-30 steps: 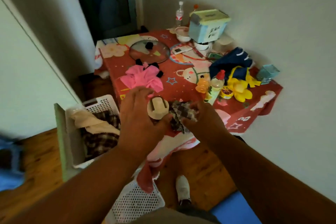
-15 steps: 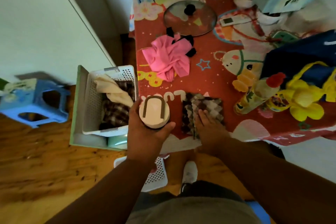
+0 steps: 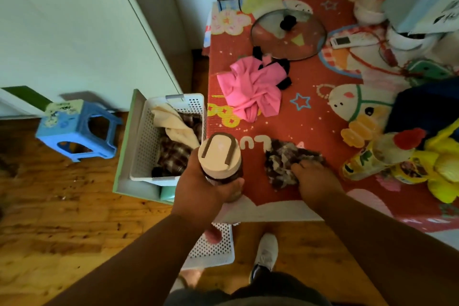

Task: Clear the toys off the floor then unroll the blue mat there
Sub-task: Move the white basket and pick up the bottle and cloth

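Hands over the table (image 3: 310,117) edge now, centre of the frame. Left hand (image 3: 206,189) has its fingers wrapped tight round a jar (image 3: 221,159) with a cream lid, held upright, long axis running straight up toward the camera, lid on top. Right hand (image 3: 315,179) lies on a checked cloth (image 3: 283,159) on the red table cover, fingers curled down into the fabric; whether they pinch it or just press it flat I cannot tell. This looks like the clearing step, things picked up and parked on the table. Next move, I'd judge, calls for setting the jar down on the bare red patch just beside the cloth, upright, and letting go. Blue mat: no sign of it anywhere in view. Wooden floor (image 3: 62,218) at lower left looks mostly bare, with a blue stool (image 3: 77,129) and a white basket (image 3: 171,136) along the left.
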Action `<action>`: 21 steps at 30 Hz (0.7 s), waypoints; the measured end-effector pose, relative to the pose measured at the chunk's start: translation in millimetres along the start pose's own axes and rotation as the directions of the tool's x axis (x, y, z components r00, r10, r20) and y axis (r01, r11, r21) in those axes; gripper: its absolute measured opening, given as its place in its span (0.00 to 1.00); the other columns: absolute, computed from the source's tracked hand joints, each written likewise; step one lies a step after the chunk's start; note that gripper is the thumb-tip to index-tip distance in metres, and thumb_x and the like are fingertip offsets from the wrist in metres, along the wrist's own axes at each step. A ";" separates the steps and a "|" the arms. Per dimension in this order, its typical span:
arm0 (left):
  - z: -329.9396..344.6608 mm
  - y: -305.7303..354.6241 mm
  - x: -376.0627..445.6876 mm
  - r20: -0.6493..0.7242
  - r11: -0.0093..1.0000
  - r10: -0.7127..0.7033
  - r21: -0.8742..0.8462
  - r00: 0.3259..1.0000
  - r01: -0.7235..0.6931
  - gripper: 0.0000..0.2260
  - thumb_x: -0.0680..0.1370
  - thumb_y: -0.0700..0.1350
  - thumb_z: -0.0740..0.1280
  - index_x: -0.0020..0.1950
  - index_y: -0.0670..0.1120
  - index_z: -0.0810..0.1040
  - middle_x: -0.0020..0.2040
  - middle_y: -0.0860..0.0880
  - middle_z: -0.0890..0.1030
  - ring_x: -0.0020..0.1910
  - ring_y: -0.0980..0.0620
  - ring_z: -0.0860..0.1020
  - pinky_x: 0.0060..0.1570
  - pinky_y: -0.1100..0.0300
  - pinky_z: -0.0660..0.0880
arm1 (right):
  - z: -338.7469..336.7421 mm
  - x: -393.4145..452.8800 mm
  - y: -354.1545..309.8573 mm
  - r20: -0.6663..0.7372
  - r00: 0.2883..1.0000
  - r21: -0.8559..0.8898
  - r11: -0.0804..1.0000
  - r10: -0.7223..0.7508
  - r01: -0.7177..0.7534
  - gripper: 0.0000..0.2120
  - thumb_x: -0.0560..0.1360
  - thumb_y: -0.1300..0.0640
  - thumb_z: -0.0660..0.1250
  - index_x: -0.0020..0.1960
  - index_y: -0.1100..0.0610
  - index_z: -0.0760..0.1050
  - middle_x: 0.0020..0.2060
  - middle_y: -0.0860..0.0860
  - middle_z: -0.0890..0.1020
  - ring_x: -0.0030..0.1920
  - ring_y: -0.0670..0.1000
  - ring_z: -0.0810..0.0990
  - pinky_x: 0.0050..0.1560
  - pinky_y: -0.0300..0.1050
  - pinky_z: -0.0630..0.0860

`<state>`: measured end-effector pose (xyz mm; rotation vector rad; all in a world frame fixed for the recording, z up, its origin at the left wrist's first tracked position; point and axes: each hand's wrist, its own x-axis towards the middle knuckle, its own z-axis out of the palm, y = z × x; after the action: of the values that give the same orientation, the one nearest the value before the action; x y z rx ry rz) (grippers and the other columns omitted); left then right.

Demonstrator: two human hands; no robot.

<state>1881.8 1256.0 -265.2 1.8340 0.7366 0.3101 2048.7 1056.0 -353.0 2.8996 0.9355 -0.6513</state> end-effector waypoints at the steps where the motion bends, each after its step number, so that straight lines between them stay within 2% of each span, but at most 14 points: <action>1: -6.5 2.2 -1.1 0.001 1.000 0.003 0.000 1.000 -0.003 0.37 0.57 0.54 0.80 0.64 0.59 0.73 0.55 0.63 0.82 0.56 0.63 0.79 0.57 0.57 0.76 | -9.6 3.5 2.3 -0.007 0.999 0.119 0.992 0.042 -0.041 0.23 0.76 0.60 0.59 0.70 0.52 0.67 0.67 0.58 0.73 0.67 0.60 0.70 0.66 0.54 0.69; 3: -27.1 7.3 -5.0 -0.009 0.999 0.027 -0.018 1.000 -0.027 0.36 0.57 0.54 0.80 0.64 0.59 0.74 0.54 0.62 0.83 0.55 0.63 0.79 0.55 0.59 0.77 | -30.6 2.0 -3.1 -0.109 0.984 0.411 0.908 0.141 -0.084 0.18 0.75 0.60 0.63 0.65 0.54 0.73 0.57 0.59 0.81 0.57 0.62 0.79 0.58 0.55 0.75; 4: -34.8 9.1 -5.9 -0.009 0.999 0.031 -0.019 0.999 -0.031 0.36 0.57 0.53 0.81 0.63 0.59 0.74 0.54 0.62 0.83 0.55 0.63 0.80 0.53 0.64 0.77 | -39.0 -1.6 -6.7 -0.142 0.968 0.547 0.831 0.208 -0.099 0.16 0.75 0.59 0.64 0.62 0.54 0.75 0.51 0.58 0.83 0.50 0.61 0.81 0.51 0.54 0.78; 6: -63.1 14.5 -8.7 -0.012 0.998 0.057 -0.027 0.998 -0.057 0.35 0.58 0.51 0.82 0.62 0.59 0.75 0.52 0.63 0.83 0.53 0.64 0.80 0.49 0.72 0.75 | -60.1 -12.4 -32.1 -0.172 0.938 0.731 0.678 0.301 -0.084 0.13 0.75 0.58 0.65 0.58 0.51 0.76 0.43 0.52 0.82 0.40 0.54 0.81 0.40 0.46 0.77; 7: -70.9 16.3 -7.5 0.000 0.998 0.065 -0.015 0.998 -0.065 0.35 0.58 0.51 0.82 0.63 0.58 0.75 0.53 0.63 0.83 0.54 0.64 0.80 0.49 0.73 0.75 | -66.8 -17.4 -42.4 -0.174 0.929 0.783 0.618 0.327 -0.070 0.11 0.75 0.58 0.65 0.57 0.50 0.77 0.41 0.50 0.81 0.38 0.50 0.80 0.38 0.43 0.74; 9: -97.9 19.5 -8.6 0.012 0.996 0.090 -0.026 0.996 -0.090 0.37 0.58 0.50 0.83 0.64 0.56 0.74 0.54 0.62 0.83 0.55 0.64 0.79 0.54 0.67 0.77 | -81.0 -30.8 -74.6 -0.200 0.919 0.836 0.548 0.340 -0.021 0.07 0.75 0.58 0.66 0.51 0.49 0.77 0.38 0.46 0.81 0.38 0.47 0.79 0.35 0.40 0.72; 11: -126.7 19.0 -9.4 0.019 0.991 0.125 -0.051 0.992 -0.124 0.38 0.57 0.51 0.82 0.64 0.58 0.74 0.55 0.63 0.83 0.56 0.64 0.79 0.55 0.62 0.77 | -94.6 -49.1 -109.9 -0.226 0.918 0.880 0.472 0.325 0.050 0.04 0.74 0.57 0.68 0.47 0.49 0.78 0.37 0.47 0.83 0.39 0.50 0.82 0.35 0.42 0.74; 14: -180.5 16.3 -14.8 0.025 0.978 0.204 -0.060 0.979 -0.202 0.36 0.55 0.58 0.80 0.61 0.65 0.73 0.53 0.67 0.81 0.54 0.66 0.79 0.49 0.69 0.77 | -114.4 -82.9 -171.6 -0.222 0.936 0.929 0.350 0.272 0.119 0.08 0.75 0.57 0.69 0.53 0.51 0.80 0.43 0.52 0.86 0.43 0.54 0.84 0.44 0.51 0.80; 16: -221.6 13.6 -21.7 0.050 0.967 0.247 -0.078 0.968 -0.242 0.36 0.54 0.58 0.80 0.60 0.69 0.71 0.53 0.68 0.81 0.54 0.67 0.78 0.48 0.69 0.77 | -119.8 -107.0 -214.3 -0.175 0.943 0.978 0.158 0.283 0.134 0.08 0.76 0.60 0.68 0.54 0.55 0.81 0.46 0.56 0.86 0.46 0.58 0.85 0.48 0.57 0.81; 18: -262.6 10.6 -29.7 0.070 0.954 0.290 -0.099 0.954 -0.283 0.36 0.54 0.59 0.79 0.57 0.75 0.69 0.53 0.72 0.79 0.54 0.71 0.76 0.40 0.76 0.74 | -120.6 -133.2 -255.5 -0.126 0.948 0.986 -0.065 0.293 0.151 0.08 0.76 0.63 0.68 0.53 0.57 0.81 0.46 0.58 0.86 0.46 0.60 0.85 0.44 0.57 0.82; 19: -286.5 7.5 -35.2 0.084 0.948 0.309 -0.103 0.947 -0.300 0.36 0.54 0.59 0.79 0.56 0.77 0.68 0.54 0.73 0.78 0.54 0.73 0.75 0.38 0.79 0.72 | -118.7 -146.1 -278.9 -0.103 0.946 0.979 -0.135 0.308 0.151 0.07 0.75 0.63 0.68 0.52 0.56 0.81 0.45 0.57 0.87 0.45 0.59 0.86 0.41 0.55 0.83; 21: -321.6 -0.1 -45.6 0.101 0.948 0.315 -0.085 0.944 -0.308 0.35 0.53 0.61 0.78 0.55 0.78 0.66 0.53 0.75 0.76 0.54 0.74 0.74 0.37 0.79 0.72 | -114.6 -170.1 -315.2 -0.095 0.935 0.972 -0.171 0.342 0.162 0.07 0.75 0.61 0.68 0.51 0.54 0.81 0.44 0.55 0.87 0.45 0.57 0.86 0.41 0.53 0.82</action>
<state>1674.2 1469.8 -136.1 1.8846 0.3502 0.4269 1790.0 1237.3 -149.0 4.5638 -0.2661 -1.4440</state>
